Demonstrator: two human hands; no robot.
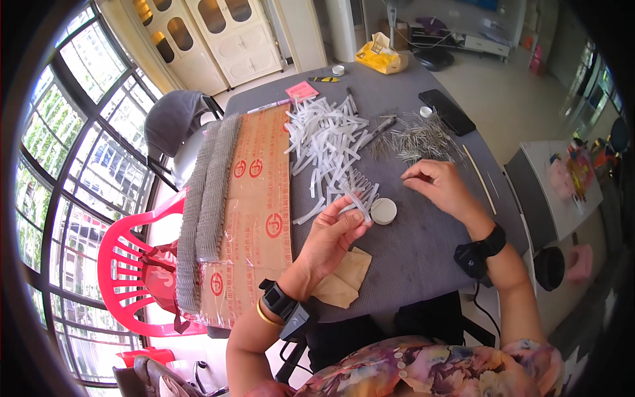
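Observation:
My left hand (334, 233) holds a translucent white plastic strip (358, 197) with a row of thin metal pins standing in it, raised just above the grey table (423, 245). My right hand (438, 185) rests on the table with its fingertips pinched at the edge of a heap of loose metal pins (417, 139); what is between the fingers is too small to see. A pile of several white plastic strips (327, 142) lies beyond my left hand. A small round white lid (383, 211) sits between my hands.
A long brown cardboard sheet (254, 198) carries rows of finished pin strips (205, 198) on its left. A black phone (447, 111), a yellow bag (380, 58), a pink note pad (301, 89) and a brown paper piece (344, 281) lie on the table. A red plastic chair (142, 264) stands at left.

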